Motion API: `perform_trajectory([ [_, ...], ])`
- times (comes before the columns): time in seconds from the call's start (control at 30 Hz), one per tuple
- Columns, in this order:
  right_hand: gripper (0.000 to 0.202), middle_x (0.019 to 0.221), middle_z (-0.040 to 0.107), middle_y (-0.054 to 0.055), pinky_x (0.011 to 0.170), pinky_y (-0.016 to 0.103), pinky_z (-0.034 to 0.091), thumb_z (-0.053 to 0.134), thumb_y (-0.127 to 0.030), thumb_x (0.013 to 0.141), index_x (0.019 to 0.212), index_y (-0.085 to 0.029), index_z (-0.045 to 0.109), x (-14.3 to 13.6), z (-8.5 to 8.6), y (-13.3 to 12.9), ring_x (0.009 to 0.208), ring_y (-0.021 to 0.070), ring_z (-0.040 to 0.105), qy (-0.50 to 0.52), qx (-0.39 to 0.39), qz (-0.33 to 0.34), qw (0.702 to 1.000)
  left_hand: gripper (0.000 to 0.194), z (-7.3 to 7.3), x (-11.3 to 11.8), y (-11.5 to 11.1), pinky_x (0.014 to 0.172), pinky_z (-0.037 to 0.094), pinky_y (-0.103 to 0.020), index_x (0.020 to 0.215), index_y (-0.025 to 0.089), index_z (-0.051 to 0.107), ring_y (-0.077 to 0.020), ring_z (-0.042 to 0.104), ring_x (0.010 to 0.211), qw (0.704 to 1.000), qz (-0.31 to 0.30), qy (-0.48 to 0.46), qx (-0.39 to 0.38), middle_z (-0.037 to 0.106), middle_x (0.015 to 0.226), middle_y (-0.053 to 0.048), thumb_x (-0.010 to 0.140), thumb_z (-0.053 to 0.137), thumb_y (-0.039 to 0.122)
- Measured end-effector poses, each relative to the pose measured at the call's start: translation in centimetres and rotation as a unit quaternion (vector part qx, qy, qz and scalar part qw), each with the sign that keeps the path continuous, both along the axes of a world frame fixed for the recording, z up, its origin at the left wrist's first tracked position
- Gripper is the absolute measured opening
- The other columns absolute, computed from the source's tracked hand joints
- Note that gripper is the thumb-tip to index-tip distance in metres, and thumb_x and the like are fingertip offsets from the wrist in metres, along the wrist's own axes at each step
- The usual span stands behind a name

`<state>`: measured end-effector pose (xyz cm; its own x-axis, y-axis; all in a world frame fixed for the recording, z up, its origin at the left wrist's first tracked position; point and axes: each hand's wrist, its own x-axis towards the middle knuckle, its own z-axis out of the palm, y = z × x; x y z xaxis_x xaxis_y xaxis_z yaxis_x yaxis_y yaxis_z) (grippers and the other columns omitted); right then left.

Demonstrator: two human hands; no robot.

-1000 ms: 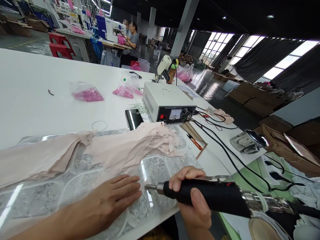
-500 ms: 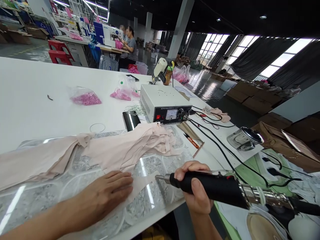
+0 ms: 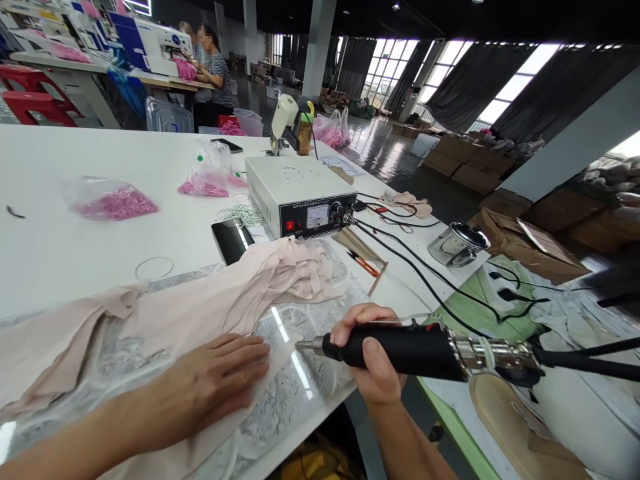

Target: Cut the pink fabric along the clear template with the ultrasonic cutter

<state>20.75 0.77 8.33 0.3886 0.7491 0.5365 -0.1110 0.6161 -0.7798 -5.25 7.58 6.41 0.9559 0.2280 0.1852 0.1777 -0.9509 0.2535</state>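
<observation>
My left hand [image 3: 215, 377] lies flat, palm down, on a pale pink fabric strip [image 3: 280, 360] over the marbled mat [image 3: 280, 427]. Its fingers are stretched out. My right hand [image 3: 373, 353] is wrapped round a black corded handheld ultrasonic tool [image 3: 400, 348], thumb on the near side of the grip. The tool's metal tip points left and meets the strip's far end, just right of my left fingertips. Whether it presses into the cloth I cannot tell. A pile of pale pink fabric pieces [image 3: 240, 280] lies beyond my left hand, and another folded piece [image 3: 55, 340] lies at the left.
A white control box [image 3: 300, 187] stands behind the pile, its black cables [image 3: 425, 280] running right. Nearby are a phone [image 3: 233, 241], an orange-handled tool [image 3: 363, 263], a glass mug [image 3: 457, 245] and bags of pink bits [image 3: 117, 201]. A co-worker [image 3: 217, 73] sits farther back.
The view has turned to the right, so the table things appear farther left. The tool's tip has come closer to my left fingertips along the strip. Both hands keep their hold.
</observation>
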Motion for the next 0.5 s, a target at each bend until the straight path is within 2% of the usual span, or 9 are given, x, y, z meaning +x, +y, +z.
perform_trajectory([
  [0.3, 0.014, 0.088, 0.060, -0.001, 0.058, 0.032, 0.055, 0.064, -0.036, 0.090, 0.099, -0.025, 0.061, -0.1, -0.2, 0.5, 0.058, 0.0122, 0.063, -0.010, 0.002, 0.003, 1.000, 0.048, 0.2, 0.5, 1.8, 0.120, 0.034, -0.037, 0.152, 0.026, 0.046, -0.0235, 0.046, 0.142, 0.997, -0.067, 0.024, 0.015, 0.056, 0.148, -0.006, 0.105, 0.056, 0.030],
  [0.4, 0.014, 0.087, 0.061, -0.001, 0.057, 0.033, 0.054, 0.063, -0.036, 0.091, 0.099, -0.025, 0.061, 0.0, -0.1, 0.6, 0.058, 0.0128, 0.063, -0.010, 0.006, -0.004, 1.000, 0.056, 0.3, 0.8, 2.4, 0.124, 0.027, -0.035, 0.156, 0.027, 0.038, -0.0216, 0.040, 0.146, 0.996, -0.076, 0.048, 0.023, 0.052, 0.152, -0.004, 0.104, 0.058, 0.033],
  [0.5, 0.014, 0.086, 0.062, 0.000, 0.058, 0.034, 0.054, 0.064, -0.036, 0.090, 0.098, -0.024, 0.061, 0.0, -0.1, 0.7, 0.058, 0.0139, 0.063, -0.010, 0.002, -0.009, 1.000, 0.067, 0.6, 1.4, 2.9, 0.127, 0.012, -0.035, 0.158, 0.025, 0.034, -0.0212, 0.032, 0.150, 0.994, -0.092, 0.062, 0.018, 0.048, 0.155, -0.003, 0.100, 0.066, 0.034],
])
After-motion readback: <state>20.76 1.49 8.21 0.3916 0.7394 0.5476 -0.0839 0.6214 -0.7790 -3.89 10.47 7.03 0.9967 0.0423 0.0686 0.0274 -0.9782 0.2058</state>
